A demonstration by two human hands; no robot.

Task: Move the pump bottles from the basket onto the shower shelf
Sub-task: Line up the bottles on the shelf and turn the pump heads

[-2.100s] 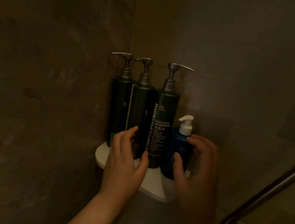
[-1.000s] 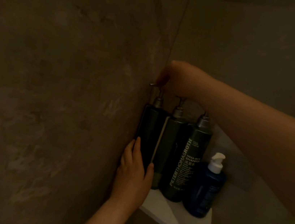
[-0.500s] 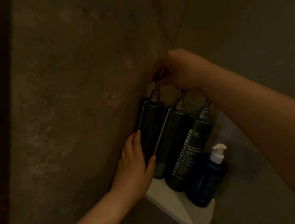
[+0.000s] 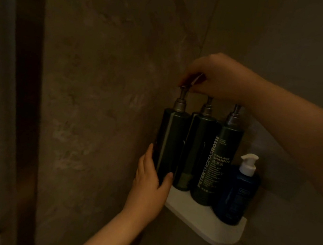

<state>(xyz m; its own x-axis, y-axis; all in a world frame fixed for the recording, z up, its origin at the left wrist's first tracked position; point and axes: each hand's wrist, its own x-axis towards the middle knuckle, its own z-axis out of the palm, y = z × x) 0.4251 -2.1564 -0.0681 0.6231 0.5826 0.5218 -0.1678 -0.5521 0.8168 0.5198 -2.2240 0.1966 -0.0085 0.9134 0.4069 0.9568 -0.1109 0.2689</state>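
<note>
On the white shelf (image 4: 204, 222) in the stone wall's (image 4: 108, 94) corner I see four upright pump bottles in a close row: the dark green leftmost bottle (image 4: 171, 144) and second bottle (image 4: 195, 154) with metal pumps, a matching shampoo bottle (image 4: 218, 167) lettered in white, and a shorter blue bottle (image 4: 237, 195) with a white pump. The left hand (image 4: 147, 184) grips the leftmost bottle's lower body, thumb across the front and fingers behind. The right hand (image 4: 218, 78), reaching over the row, has its fingers curled down, pinching that bottle's pump head (image 4: 183, 88).
</note>
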